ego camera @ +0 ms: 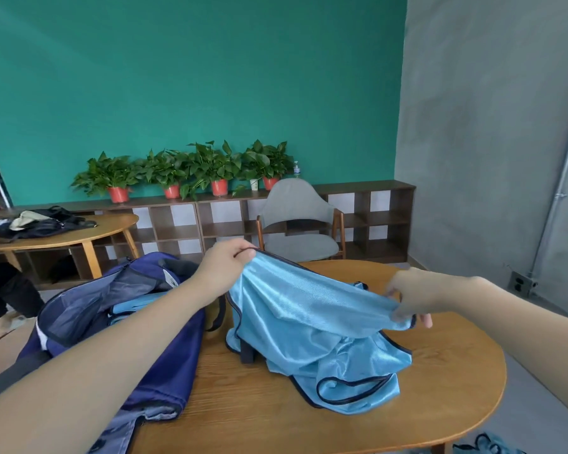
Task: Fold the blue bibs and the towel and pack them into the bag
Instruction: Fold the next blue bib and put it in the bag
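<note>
A shiny light-blue bib (312, 326) with dark navy trim hangs over the wooden table (440, 404), its lower part crumpled on the tabletop. My left hand (225, 267) pinches its upper left edge and lifts it. My right hand (410, 298) grips the right edge at about the same height. The navy bag (138, 339) lies open at the left of the table, under my left forearm, with light-blue fabric (135, 309) visible inside. More light-blue cloth (487, 446) shows at the bottom edge, below the table. I see no towel.
A grey chair (297, 221) stands behind the table. Low shelves with several potted plants (191, 172) run along the green wall. A second wooden table (79, 231) at the left holds dark bags. A person's dark-clothed legs (7, 293) are at the far left.
</note>
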`<state>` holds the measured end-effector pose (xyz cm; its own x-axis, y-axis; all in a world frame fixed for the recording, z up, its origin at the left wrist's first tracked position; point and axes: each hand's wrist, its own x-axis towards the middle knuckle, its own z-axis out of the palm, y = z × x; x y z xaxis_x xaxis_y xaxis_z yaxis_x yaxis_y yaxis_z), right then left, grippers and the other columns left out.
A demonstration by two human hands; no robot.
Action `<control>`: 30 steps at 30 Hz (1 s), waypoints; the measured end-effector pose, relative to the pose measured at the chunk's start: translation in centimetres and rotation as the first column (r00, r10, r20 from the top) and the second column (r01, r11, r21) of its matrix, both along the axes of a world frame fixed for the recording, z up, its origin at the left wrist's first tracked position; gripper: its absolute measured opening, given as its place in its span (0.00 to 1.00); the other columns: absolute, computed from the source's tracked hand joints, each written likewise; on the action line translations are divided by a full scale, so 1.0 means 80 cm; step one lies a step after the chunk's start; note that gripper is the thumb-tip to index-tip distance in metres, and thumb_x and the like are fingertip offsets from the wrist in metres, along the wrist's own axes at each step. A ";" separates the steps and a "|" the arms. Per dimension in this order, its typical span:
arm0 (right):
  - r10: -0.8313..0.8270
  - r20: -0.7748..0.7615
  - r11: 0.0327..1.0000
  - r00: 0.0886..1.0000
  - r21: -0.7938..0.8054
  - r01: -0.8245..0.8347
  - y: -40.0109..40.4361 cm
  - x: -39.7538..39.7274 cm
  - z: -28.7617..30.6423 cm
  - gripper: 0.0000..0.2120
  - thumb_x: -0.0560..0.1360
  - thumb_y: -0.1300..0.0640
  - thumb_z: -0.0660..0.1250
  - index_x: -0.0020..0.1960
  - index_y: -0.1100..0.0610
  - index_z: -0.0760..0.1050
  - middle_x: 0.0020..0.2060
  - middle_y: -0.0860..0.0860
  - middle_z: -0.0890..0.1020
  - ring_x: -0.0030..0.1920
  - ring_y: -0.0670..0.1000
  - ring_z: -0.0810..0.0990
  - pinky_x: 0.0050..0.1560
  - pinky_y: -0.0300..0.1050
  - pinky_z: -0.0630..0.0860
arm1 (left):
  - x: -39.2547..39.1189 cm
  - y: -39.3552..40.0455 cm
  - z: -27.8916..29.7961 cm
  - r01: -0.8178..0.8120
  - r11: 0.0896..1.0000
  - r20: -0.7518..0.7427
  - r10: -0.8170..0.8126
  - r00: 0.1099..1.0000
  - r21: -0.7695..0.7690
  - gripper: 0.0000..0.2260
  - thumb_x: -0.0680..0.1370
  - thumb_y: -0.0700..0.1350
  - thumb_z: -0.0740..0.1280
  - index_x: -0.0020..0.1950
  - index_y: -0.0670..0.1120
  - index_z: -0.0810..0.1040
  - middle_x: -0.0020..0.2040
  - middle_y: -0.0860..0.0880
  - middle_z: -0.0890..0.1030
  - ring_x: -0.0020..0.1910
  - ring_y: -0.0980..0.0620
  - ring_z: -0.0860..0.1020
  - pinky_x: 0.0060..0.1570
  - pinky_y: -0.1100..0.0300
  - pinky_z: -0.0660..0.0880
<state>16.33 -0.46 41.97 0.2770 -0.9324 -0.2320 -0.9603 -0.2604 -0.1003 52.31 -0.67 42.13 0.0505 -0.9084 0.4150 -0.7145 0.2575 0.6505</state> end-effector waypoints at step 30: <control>-0.128 0.246 0.972 0.961 -0.160 0.170 0.058 -0.099 -0.141 0.06 0.74 0.57 0.73 0.42 0.46 0.80 0.44 0.44 0.82 0.41 0.47 0.79 0.37 0.36 0.72 | 0.033 0.131 -0.190 0.163 0.964 0.238 -0.213 0.948 0.212 0.16 0.71 0.37 0.78 0.36 0.60 0.82 0.42 0.65 0.82 0.43 0.60 0.80 0.42 0.72 0.71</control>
